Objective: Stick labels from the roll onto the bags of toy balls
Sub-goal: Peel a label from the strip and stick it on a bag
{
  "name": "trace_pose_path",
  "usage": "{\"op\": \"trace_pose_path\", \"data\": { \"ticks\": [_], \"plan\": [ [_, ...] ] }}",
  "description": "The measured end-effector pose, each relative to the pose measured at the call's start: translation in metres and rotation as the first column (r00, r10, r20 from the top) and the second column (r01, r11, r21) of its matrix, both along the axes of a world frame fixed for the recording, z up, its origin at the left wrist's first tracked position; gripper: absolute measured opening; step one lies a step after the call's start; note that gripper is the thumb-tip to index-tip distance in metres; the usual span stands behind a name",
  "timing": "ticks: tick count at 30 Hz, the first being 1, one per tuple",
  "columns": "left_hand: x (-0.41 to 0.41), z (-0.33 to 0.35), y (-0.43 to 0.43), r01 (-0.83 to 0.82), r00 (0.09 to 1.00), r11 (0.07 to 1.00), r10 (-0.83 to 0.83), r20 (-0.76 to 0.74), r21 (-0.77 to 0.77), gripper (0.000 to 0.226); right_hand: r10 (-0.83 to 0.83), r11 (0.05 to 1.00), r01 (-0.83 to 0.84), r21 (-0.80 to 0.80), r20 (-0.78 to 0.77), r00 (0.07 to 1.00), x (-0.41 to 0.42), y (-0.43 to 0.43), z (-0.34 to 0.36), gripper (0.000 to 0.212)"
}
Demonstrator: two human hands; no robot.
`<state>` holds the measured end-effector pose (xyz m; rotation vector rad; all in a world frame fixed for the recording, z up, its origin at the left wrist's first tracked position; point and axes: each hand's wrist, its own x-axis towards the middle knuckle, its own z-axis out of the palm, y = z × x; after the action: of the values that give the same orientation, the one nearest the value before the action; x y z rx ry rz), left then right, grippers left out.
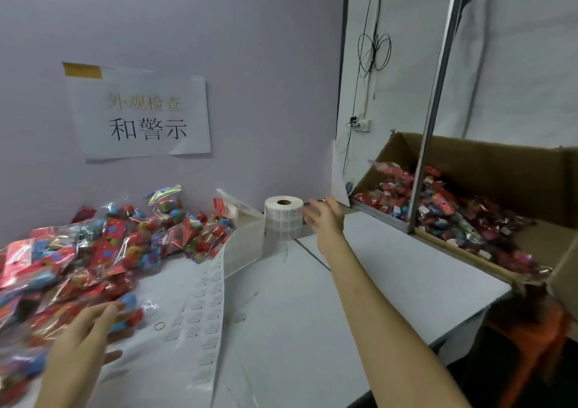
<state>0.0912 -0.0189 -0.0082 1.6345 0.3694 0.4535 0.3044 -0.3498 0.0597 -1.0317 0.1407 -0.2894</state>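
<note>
The right hand [323,217] is released, fingers spread, just beside the roll [284,217] at the back of the worktop [406,276]. The left hand [90,323], also released, reaches onto the bags [93,251]. One risk — pulling a bag out may crease the loose strip [212,298] beside the pile.

Head-worn view, forward and down

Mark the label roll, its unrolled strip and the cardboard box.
label roll [284,218], head view, printed side wall.
label strip [212,298], head view, printed middle.
cardboard box [500,163], head view, inner back wall.
</note>
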Motion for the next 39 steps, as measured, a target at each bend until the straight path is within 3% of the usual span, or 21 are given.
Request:
{"op": "trace_pose_path", "data": {
  "ticks": [3, 5, 12, 14, 17, 19, 21, 25, 28, 30, 32, 35, 37, 39],
  "plan": [
    [-0.004, 0.000, -0.004, -0.028, 0.999, 0.999, 0.027, 0.019, 0.021, 0.022, 0.119, 0.992, -0.120, -0.047, -0.019, 0.993, -0.015, 0.028, -0.010, 0.027],
    [-0.004, 0.000, -0.006, -0.028, 0.999, 0.999, 0.028, 0.016, 0.017, 0.021, 0.201, 0.968, -0.202, -0.146, -0.018, 0.979, -0.026, 0.049, -0.012, 0.023],
    [-0.010, 0.002, -0.011, -0.037, 0.999, 0.998, 0.035, 0.028, 0.042, 0.012, 0.497, 0.729, -0.370, -0.576, 0.073, 0.865, -0.051, 0.145, 0.008, 0.018],
    [-0.012, 0.003, -0.012, -0.048, 0.998, 0.997, 0.045, 0.037, 0.060, 0.012, 0.527, 0.632, -0.335, -0.699, 0.070, 0.847, -0.055, 0.174, 0.009, 0.022],
    [-0.013, 0.003, -0.012, -0.053, 0.998, 0.996, 0.050, 0.043, 0.076, 0.014, 0.538, 0.413, -0.242, -0.878, 0.021, 0.842, -0.053, 0.207, 0.005, 0.046],
    [-0.013, 0.002, -0.012, -0.051, 0.998, 0.996, 0.048, 0.040, 0.076, 0.015, 0.530, 0.350, -0.245, -0.904, -0.024, 0.848, -0.046, 0.222, 0.000, 0.063],
    [-0.012, 0.001, -0.012, -0.056, 0.998, 0.995, 0.053, 0.037, 0.082, 0.015, 0.494, 0.377, -0.291, -0.879, -0.074, 0.866, -0.034, 0.234, -0.008, 0.067],
    [-0.010, -0.001, -0.011, -0.073, 0.997, 0.992, 0.069, 0.046, 0.099, 0.015, 0.450, 0.468, -0.497, -0.731, -0.288, 0.846, -0.011, 0.243, -0.028, 0.051],
    [-0.010, -0.003, -0.010, -0.080, 0.995, 0.993, 0.075, 0.062, 0.089, 0.014, 0.492, 0.454, -0.620, -0.640, -0.400, 0.773, 0.000, 0.246, -0.044, 0.052],
    [-0.011, -0.003, -0.010, -0.082, 0.995, 0.992, 0.076, 0.068, 0.093, 0.014, 0.506, 0.445, -0.624, -0.643, -0.395, 0.767, 0.006, 0.251, -0.049, 0.048],
    [-0.011, -0.003, -0.009, -0.084, 0.995, 0.992, 0.078, 0.066, 0.092, 0.013, 0.493, 0.496, -0.551, -0.671, -0.305, 0.815, 0.008, 0.257, -0.048, 0.045],
    [-0.011, -0.003, -0.010, -0.079, 0.996, 0.993, 0.074, 0.057, 0.088, 0.012, 0.363, 0.604, -0.258, -0.754, -0.028, 0.931, -0.003, 0.253, -0.034, 0.043],
    [-0.012, -0.003, -0.009, -0.080, 0.995, 0.995, 0.077, 0.058, 0.065, 0.010, 0.288, 0.701, -0.094, -0.707, 0.160, 0.944, -0.021, 0.242, -0.021, 0.036],
    [-0.011, -0.002, -0.009, -0.088, 0.994, 0.996, 0.085, 0.067, 0.035, 0.008, 0.247, 0.805, -0.047, -0.591, 0.263, 0.933, -0.045, 0.225, -0.010, 0.031]
  ]
}}
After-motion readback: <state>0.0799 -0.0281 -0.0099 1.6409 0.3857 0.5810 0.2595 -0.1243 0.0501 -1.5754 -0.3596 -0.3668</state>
